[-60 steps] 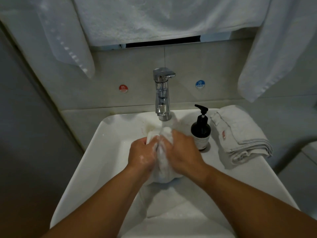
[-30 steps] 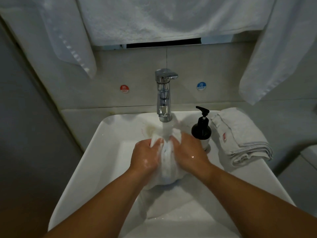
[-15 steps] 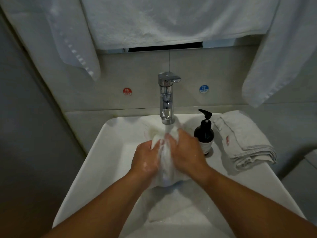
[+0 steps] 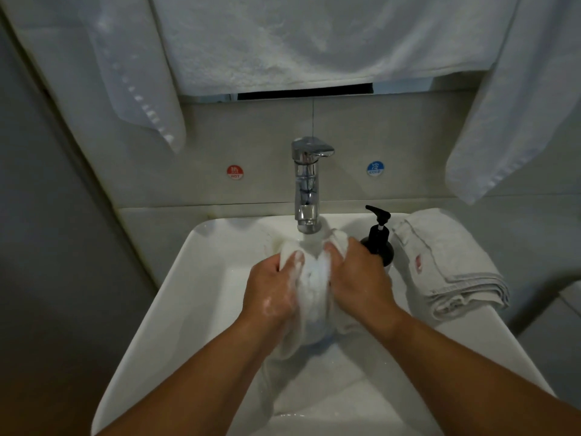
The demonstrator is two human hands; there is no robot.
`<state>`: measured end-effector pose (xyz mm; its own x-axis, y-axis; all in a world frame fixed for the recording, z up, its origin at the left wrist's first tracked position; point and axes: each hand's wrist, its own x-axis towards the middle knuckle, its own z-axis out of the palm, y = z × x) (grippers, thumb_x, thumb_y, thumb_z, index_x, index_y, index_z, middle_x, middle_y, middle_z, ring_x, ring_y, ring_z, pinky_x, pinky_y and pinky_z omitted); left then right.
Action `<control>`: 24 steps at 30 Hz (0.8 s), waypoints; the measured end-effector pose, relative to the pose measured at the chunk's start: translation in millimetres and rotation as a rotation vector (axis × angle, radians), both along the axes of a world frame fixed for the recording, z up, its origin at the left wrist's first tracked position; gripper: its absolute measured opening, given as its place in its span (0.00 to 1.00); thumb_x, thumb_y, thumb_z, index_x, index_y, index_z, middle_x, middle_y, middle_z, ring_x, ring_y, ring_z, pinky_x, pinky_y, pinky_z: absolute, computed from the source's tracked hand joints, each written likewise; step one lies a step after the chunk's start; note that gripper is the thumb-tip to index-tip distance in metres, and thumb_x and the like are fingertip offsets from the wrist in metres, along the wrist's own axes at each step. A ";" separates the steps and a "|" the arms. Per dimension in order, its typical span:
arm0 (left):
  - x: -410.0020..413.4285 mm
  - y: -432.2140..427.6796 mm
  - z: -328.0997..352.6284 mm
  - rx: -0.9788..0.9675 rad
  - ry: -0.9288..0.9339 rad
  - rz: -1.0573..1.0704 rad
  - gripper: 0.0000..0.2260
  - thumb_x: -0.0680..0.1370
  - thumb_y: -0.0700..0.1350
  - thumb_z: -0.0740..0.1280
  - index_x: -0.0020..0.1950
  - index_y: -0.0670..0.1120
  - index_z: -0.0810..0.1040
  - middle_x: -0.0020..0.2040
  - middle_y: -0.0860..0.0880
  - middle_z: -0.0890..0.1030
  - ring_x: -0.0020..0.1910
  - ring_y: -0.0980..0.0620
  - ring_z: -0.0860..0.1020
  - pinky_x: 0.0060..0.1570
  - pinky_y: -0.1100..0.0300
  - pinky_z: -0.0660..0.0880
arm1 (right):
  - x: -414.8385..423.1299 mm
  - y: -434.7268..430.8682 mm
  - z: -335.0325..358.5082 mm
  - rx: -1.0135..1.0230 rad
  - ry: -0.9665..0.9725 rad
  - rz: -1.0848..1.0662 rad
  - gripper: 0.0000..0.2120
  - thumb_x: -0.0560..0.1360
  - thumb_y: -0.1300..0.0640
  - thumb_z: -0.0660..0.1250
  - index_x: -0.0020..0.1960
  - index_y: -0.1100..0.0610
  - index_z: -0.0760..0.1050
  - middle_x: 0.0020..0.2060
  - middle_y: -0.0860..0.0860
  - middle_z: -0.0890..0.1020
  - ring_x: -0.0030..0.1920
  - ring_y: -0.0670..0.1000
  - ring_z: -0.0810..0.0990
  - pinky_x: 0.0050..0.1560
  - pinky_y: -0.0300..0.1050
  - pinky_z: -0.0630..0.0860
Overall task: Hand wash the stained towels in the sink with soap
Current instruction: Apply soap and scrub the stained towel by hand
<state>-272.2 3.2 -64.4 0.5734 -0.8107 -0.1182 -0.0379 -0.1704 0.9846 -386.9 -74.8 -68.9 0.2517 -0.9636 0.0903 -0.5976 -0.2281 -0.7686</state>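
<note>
A wet white towel (image 4: 314,291) is bunched between both my hands over the white sink (image 4: 188,278), right under the chrome tap (image 4: 306,184). My left hand (image 4: 270,294) grips its left side, with soap foam on the fingers. My right hand (image 4: 358,278) grips its right side. The towel's lower part hangs down into the basin. Whether water runs from the tap is hard to tell.
A black soap pump bottle (image 4: 379,237) stands on the sink's right rim, close to my right hand. A folded white towel (image 4: 446,262) lies further right. Large white towels (image 4: 314,42) hang above the tap. Red hot and blue cold stickers mark the wall.
Both hands have moved slightly apart and up towards the tap, kneading the towel between them. The view has shifted a little downward.
</note>
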 end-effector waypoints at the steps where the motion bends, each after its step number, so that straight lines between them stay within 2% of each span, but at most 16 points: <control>1: 0.7 -1.1 -3.7 0.036 -0.023 0.034 0.14 0.82 0.52 0.65 0.46 0.46 0.85 0.41 0.48 0.87 0.43 0.46 0.85 0.51 0.48 0.83 | 1.3 11.5 -1.5 -0.028 0.024 0.070 0.17 0.83 0.40 0.57 0.60 0.51 0.73 0.48 0.48 0.80 0.50 0.53 0.79 0.49 0.46 0.73; 3: 2.0 -0.5 -10.2 0.091 -0.029 0.030 0.13 0.81 0.53 0.66 0.46 0.47 0.86 0.42 0.49 0.87 0.44 0.45 0.85 0.53 0.44 0.82 | 5.9 29.6 -7.5 -0.073 0.051 0.229 0.13 0.82 0.40 0.59 0.56 0.49 0.71 0.47 0.51 0.82 0.47 0.55 0.82 0.48 0.50 0.78; 4: 2.4 0.8 -9.6 0.093 -0.011 0.015 0.13 0.81 0.53 0.67 0.46 0.47 0.86 0.41 0.48 0.87 0.45 0.45 0.85 0.53 0.44 0.82 | 8.0 29.1 -8.6 -0.089 0.054 0.239 0.13 0.81 0.40 0.59 0.56 0.49 0.72 0.47 0.53 0.83 0.48 0.57 0.82 0.49 0.51 0.79; 7: 3.2 2.3 0.5 0.000 0.016 -0.027 0.14 0.83 0.51 0.66 0.46 0.46 0.85 0.40 0.48 0.87 0.43 0.47 0.85 0.46 0.51 0.82 | 6.3 -7.0 -1.6 -0.001 -0.026 0.010 0.21 0.82 0.39 0.58 0.63 0.53 0.75 0.54 0.56 0.83 0.57 0.60 0.81 0.56 0.52 0.77; 9: 2.1 1.5 3.7 -0.011 -0.008 -0.021 0.14 0.83 0.52 0.64 0.47 0.46 0.85 0.41 0.48 0.87 0.43 0.47 0.85 0.47 0.51 0.82 | 0.7 -11.7 0.2 0.033 -0.025 -0.027 0.22 0.82 0.39 0.56 0.65 0.54 0.75 0.56 0.54 0.82 0.58 0.59 0.80 0.54 0.49 0.74; 11: 3.6 -0.8 -3.6 0.058 -0.032 0.028 0.14 0.82 0.52 0.65 0.46 0.46 0.85 0.41 0.48 0.87 0.44 0.46 0.85 0.51 0.47 0.82 | 0.6 4.6 -3.6 -0.018 0.034 0.097 0.16 0.82 0.41 0.58 0.61 0.51 0.74 0.53 0.52 0.82 0.55 0.56 0.81 0.50 0.47 0.73; 14: 4.1 1.3 -10.6 0.145 0.009 -0.001 0.13 0.81 0.53 0.66 0.47 0.46 0.86 0.43 0.47 0.87 0.45 0.45 0.85 0.54 0.43 0.82 | 6.0 26.6 -11.5 -0.067 0.088 0.285 0.11 0.81 0.41 0.62 0.53 0.48 0.71 0.47 0.51 0.83 0.47 0.54 0.82 0.47 0.49 0.78; 17: 5.0 2.9 -2.6 0.067 0.012 -0.036 0.13 0.82 0.52 0.66 0.47 0.46 0.85 0.41 0.48 0.87 0.44 0.46 0.86 0.50 0.49 0.82 | 5.4 -3.2 -5.3 -0.004 0.029 0.093 0.16 0.82 0.40 0.58 0.56 0.52 0.76 0.48 0.49 0.82 0.50 0.54 0.81 0.54 0.49 0.77; 19: 3.6 1.4 3.8 0.010 0.000 -0.044 0.12 0.83 0.51 0.66 0.47 0.46 0.85 0.41 0.47 0.86 0.43 0.46 0.85 0.46 0.52 0.81 | -1.2 -12.9 -2.1 0.026 0.009 0.004 0.20 0.82 0.39 0.56 0.59 0.52 0.76 0.49 0.49 0.80 0.52 0.54 0.80 0.54 0.49 0.75; 21: 3.2 0.4 1.1 0.074 -0.041 0.001 0.13 0.82 0.52 0.65 0.48 0.46 0.85 0.41 0.47 0.86 0.43 0.44 0.85 0.47 0.52 0.81 | -2.9 0.6 -3.1 0.015 0.011 0.058 0.17 0.83 0.40 0.57 0.60 0.51 0.74 0.50 0.50 0.80 0.51 0.54 0.79 0.51 0.48 0.73; 24: 3.0 2.4 -6.4 0.163 -0.028 0.002 0.14 0.81 0.54 0.65 0.50 0.47 0.86 0.45 0.48 0.87 0.46 0.45 0.84 0.55 0.45 0.81 | 4.2 29.1 -7.7 -0.023 0.056 0.293 0.10 0.81 0.41 0.61 0.55 0.47 0.71 0.48 0.51 0.83 0.48 0.54 0.82 0.48 0.48 0.77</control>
